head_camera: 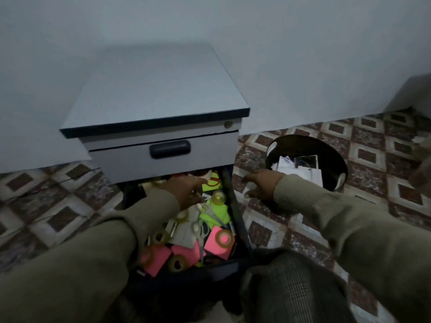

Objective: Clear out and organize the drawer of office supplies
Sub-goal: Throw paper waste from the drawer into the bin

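Hands first. Left hand (186,191) reaches down into the open drawer (235,206), fingers buried among the clutter at its far end; whether they pinch anything, cannot tell, since the fingertips are hidden and the frame is dim. Right hand (261,184) sits outside the drawer, just beyond its right wall, palm down over the tiled floor (373,159), fingers loosely spread and holding nothing visible.

Under and just nearer than the left hand: tape rolls (218,197), several, scattered. Judged light, rigid rings, smooth on the outer face; best taken by hooking a finger through the core or pinching across the rim. Neon green sticky pads (211,185) lie beside the left fingers, pink sticky pads (218,241) nearer the body. Light, soft-edged blocks; sheets could fan or peel, so grip the whole stack by its sides. Scissors (201,231) lie between the pinks and greens, partly under paper. Stiffest and probably heaviest item here; lift by the handles, blades closed.

Beyond the right hand: dark round bin (338,173) holding white paper scraps, near enough for discards. Above the left hand: closed upper drawer front of the grey cabinet (151,89).
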